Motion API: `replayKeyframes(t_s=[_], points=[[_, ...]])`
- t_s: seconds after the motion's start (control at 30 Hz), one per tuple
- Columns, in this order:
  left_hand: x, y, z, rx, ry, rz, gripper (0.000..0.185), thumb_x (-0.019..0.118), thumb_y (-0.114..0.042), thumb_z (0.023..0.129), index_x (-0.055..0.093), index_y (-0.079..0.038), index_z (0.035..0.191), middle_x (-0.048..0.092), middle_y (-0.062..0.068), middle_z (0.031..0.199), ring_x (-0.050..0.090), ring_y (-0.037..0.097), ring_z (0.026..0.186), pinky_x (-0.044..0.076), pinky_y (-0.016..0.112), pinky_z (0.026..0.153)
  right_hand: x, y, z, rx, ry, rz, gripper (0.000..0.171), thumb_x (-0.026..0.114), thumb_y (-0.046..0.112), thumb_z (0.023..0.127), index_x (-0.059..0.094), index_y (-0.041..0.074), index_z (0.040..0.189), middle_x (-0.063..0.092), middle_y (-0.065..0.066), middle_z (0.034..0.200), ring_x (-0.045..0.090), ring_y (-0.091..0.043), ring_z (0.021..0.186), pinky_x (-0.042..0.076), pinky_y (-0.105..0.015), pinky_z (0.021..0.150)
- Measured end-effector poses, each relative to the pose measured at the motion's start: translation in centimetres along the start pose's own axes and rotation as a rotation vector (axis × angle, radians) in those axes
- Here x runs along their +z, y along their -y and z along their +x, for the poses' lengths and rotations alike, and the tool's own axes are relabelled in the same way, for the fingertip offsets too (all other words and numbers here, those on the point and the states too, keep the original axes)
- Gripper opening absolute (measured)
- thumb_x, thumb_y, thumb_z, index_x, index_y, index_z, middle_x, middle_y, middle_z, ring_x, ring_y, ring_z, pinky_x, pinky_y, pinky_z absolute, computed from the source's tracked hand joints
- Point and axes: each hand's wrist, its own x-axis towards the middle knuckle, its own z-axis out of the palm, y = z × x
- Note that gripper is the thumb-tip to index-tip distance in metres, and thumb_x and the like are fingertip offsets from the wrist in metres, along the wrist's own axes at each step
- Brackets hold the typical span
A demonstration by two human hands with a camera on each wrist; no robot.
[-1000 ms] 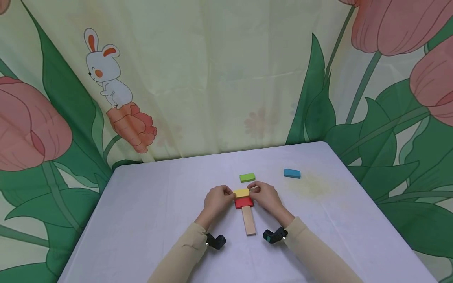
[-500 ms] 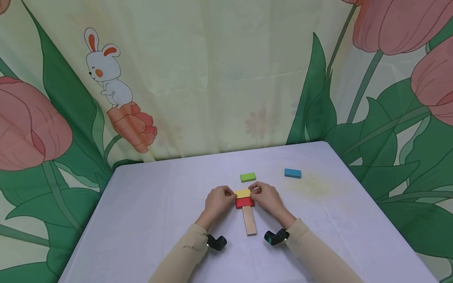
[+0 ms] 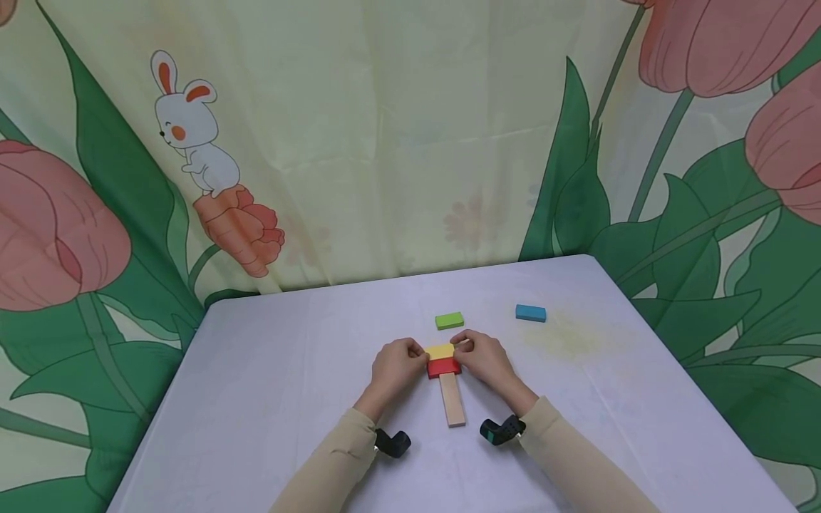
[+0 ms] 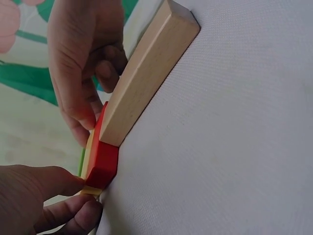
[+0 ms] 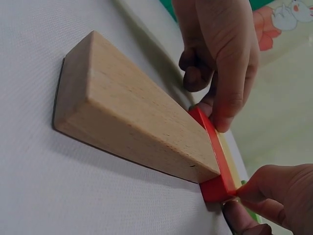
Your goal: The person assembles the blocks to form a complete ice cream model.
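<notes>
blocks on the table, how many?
5. Plain wooden block nearest the person, red block against its far end, yellow block beyond, pinched by both hands, green block farther back, blue block far right. None visibly hidden.

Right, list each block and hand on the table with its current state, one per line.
yellow block: flat, pinched at both ends, against the red block
red block: flat, between yellow block and plank
wooden plank: flat, untouched
green block: lying apart
blue block: lying apart
left hand: pinches yellow block
right hand: pinches yellow block

Head view looks down from afar; both wrist views, table-level, share the red block (image 3: 443, 368).
</notes>
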Motion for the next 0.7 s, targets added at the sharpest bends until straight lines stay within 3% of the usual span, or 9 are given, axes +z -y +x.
replayKeyframes(t_s=[0.2,0.3,0.4,0.5,0.6,0.7], points=[[-0.1,0.1,-0.4,0.017,-0.006,0.016,0.01,0.073,-0.023,0.09,0.071,-0.016,0.084,0.063,-0.004,0.071,0.055,0.015,0.067,0.042,0.029,0.061,0.0,-0.1,0.0,-0.005,0.004,0.001,0.028,0.067,0.013,0.089,0.072,0.012,0.117,0.073,-0.005,0.093,0.058,-0.018,0.076,0.046,-0.027,0.064],[0.0,0.0,-0.6,0.06,-0.025,0.122,0.011,0.072,-0.025,0.092,0.071,-0.017,0.084,0.061,-0.006,0.068,0.054,0.013,0.064,0.042,0.027,0.061,0.0,-0.2,0.0,-0.009,0.003,-0.001,0.027,0.068,0.014,0.09,0.072,0.012,0.117,0.072,-0.004,0.092,0.058,-0.018,0.075,0.047,-0.027,0.064],[-0.1,-0.5,-1.1,0.166,-0.065,0.319,0.013,0.072,-0.025,0.093,0.072,-0.016,0.084,0.06,-0.005,0.064,0.052,0.013,0.06,0.042,0.027,0.06,0.0,-0.3,0.1,-0.013,0.006,-0.001,0.027,0.068,0.013,0.09,0.072,0.012,0.117,0.072,-0.004,0.092,0.058,-0.018,0.075,0.046,-0.027,0.064],[-0.2,-1.3,-1.7,0.318,-0.09,0.498,0.014,0.074,-0.028,0.092,0.074,-0.015,0.088,0.062,-0.004,0.068,0.051,0.014,0.062,0.042,0.028,0.061,0.1,-0.3,0.1,-0.014,0.005,-0.003,0.027,0.068,0.014,0.089,0.072,0.012,0.116,0.072,-0.004,0.092,0.058,-0.018,0.075,0.046,-0.026,0.064],[-0.3,-2.0,-2.3,0.448,-0.035,0.571,0.019,0.073,-0.033,0.092,0.074,-0.016,0.1,0.066,-0.002,0.086,0.054,0.016,0.076,0.043,0.031,0.068,-0.1,-0.4,0.1,-0.027,-0.002,-0.005,0.027,0.067,0.013,0.089,0.073,0.011,0.115,0.073,-0.004,0.091,0.059,-0.017,0.075,0.045,-0.027,0.063],[-0.2,-2.3,-2.7,0.543,0.07,0.597,0.028,0.073,-0.037,0.092,0.072,-0.019,0.113,0.066,0.0,0.111,0.057,0.019,0.1,0.049,0.036,0.084,-0.2,-0.4,0.1,-0.04,-0.005,-0.001,0.027,0.067,0.013,0.088,0.073,0.011,0.114,0.074,-0.004,0.089,0.059,-0.017,0.074,0.044,-0.027,0.062]])
